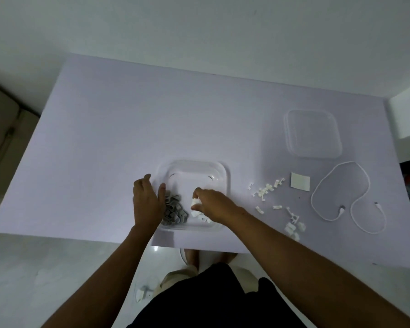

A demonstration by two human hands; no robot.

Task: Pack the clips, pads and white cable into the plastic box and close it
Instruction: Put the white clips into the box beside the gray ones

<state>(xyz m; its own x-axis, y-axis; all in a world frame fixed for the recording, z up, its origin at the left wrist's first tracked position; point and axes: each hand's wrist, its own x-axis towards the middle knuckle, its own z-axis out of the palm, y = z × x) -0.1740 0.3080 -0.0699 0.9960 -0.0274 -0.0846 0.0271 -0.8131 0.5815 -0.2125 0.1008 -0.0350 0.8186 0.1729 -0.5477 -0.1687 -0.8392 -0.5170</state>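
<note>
A clear plastic box (219, 172) stands open near the table's front edge, with a heap of grey clips (174, 210) in its left half and some white clips (202, 217) near its front. My left hand (147, 202) rests on the box's left rim, fingers apart. Inside the box, my right hand (213, 204) is shut on a few white clips. To the right of the box, more white clips (268, 190) lie scattered, with a white pad (300, 181) just beyond them. Further right the white cable (336, 195) lies in a loose loop. The clear lid (311, 133) sits behind it.
The table (128, 129) is covered in pale lilac and backs onto a white wall. Another cluster of white clips (294, 226) lies near the front edge, right of my forearm. A small white object (142, 293) lies on the floor below.
</note>
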